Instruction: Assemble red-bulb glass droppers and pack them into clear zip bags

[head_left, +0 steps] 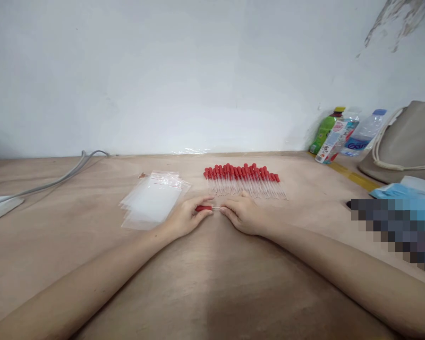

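Between my two hands lies one dropper [204, 208], level, its red bulb to the left and thin clear tube to the right. My left hand [187, 216] has thumb and fingers closed about the red bulb. My right hand [242, 213] pinches the tube's right end, which its fingers hide. Just beyond the right hand, a row of red-bulbed droppers [246, 172] rests on the table, bulbs pointing to the wall. To the left of my left hand is a fanned stack of clear plastic zip bags [156, 198].
The wooden table [184, 293] meets a white wall. At the back right stand a green-labelled bottle [324, 132], a clear bottle [364, 132] and a beige bag [407, 141]. A blue item [393, 191] lies at right. A grey cable [67, 174] crosses the left side.
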`<state>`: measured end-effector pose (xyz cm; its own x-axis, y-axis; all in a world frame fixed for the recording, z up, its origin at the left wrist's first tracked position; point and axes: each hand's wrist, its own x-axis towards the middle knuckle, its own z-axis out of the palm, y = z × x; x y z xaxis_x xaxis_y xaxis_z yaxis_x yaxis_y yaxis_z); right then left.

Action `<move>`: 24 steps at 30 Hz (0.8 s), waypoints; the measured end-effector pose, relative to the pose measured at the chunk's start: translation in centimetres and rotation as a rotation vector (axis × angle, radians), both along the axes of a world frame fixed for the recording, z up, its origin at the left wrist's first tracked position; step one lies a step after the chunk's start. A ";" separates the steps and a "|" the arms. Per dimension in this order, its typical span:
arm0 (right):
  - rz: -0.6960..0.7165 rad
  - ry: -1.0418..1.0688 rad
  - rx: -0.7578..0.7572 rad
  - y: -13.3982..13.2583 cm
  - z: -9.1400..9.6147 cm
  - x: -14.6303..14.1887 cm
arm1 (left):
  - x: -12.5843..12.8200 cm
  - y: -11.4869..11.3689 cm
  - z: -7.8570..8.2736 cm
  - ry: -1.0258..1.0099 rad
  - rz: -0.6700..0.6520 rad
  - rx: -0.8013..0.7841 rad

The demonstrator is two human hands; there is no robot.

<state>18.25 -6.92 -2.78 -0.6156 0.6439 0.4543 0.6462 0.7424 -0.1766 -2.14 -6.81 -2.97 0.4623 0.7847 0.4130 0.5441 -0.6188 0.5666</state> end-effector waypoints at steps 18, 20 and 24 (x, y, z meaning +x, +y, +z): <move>-0.549 0.362 -0.273 6.2 2.9 -1.2 | -5.4 4.6 -0.7 0.479 0.382 0.100; -0.617 0.311 -0.277 6.9 2.9 -2.6 | -5.3 4.5 -0.7 0.476 0.376 0.106; -0.685 0.206 -0.278 8.0 2.6 -4.7 | -5.3 4.5 -0.6 0.506 0.377 0.136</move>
